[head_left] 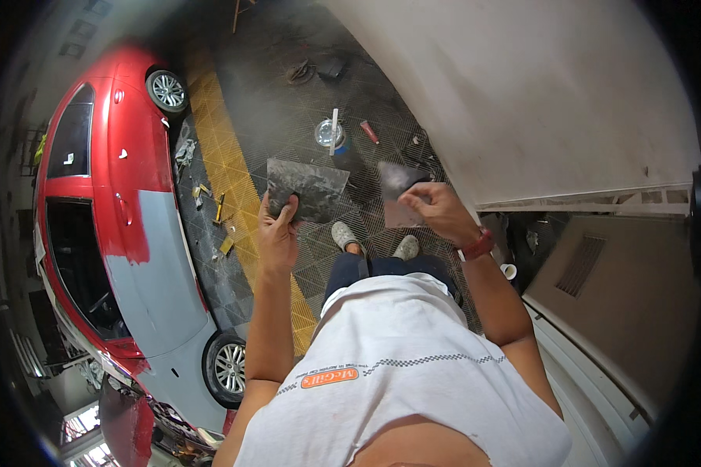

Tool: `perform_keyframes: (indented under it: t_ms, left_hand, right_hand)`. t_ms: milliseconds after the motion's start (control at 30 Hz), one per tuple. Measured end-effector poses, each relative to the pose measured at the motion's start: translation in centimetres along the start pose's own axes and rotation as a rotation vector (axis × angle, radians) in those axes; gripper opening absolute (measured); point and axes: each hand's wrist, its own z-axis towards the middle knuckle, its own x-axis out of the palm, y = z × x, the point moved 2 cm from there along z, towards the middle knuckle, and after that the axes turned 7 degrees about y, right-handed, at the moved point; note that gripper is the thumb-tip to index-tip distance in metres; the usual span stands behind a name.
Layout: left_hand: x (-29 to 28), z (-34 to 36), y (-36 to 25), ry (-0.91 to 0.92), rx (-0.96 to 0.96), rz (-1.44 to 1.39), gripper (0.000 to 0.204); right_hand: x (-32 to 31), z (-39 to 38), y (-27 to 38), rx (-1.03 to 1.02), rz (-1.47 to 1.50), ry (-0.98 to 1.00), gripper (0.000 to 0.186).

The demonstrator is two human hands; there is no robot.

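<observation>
Now our left hand is pinching a plate, our right hand a sheet (slackening could drop either).

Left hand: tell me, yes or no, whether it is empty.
No, the left hand grips a smeared, dark grey flat sheet near its lower left corner.

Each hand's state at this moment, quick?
Left hand: closed, holding a mottled dark gray sheet.
Right hand: closed, apparently pinching a gray-and-pinkish flat piece.
</observation>
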Motion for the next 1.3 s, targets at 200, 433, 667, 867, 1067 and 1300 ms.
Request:
perform_keyframes:
  t_ms: [200, 433, 667, 867, 1067, 1300]
  left_hand:
    - [2.1, -0.5, 0.3, 0.021, -0.025, 0.011, 0.056]
    - [7.7, -0.5, 3.2, 0.221, -0.151, 0.103, 0.045]
    - [10.6, 1.6, 5.6, 0.598, -0.267, 0.348, 0.034]
    - [17.3, 10.1, -1.6, 0.749, -0.207, 0.314, 0.033]
    - [32.3, 20.4, -9.7, 0.877, 0.185, 0.216, 0.043]
    - [47.5, 25.3, -15.6, 0.892, 0.168, -0.102, 0.051]
  right_hand:
    - [0.9, -0.2, 1.8, -0.086, 0.469, -0.374, 0.045]
    - [1.8, 0.4, 1.2, -0.131, 0.588, -0.577, 0.040]
    - [0.2, -1.2, 2.3, 0.016, 0.087, -0.305, 0.047]
    - [-10.0, -5.4, 4.4, -0.125, 0.143, -1.149, 0.041]
    - [-12.5, -9.9, 11.9, -0.278, 0.244, -1.301, 0.039]
    - [-14.4, -8.5, 28.4, -0.308, -0.455, -1.412, 0.035]
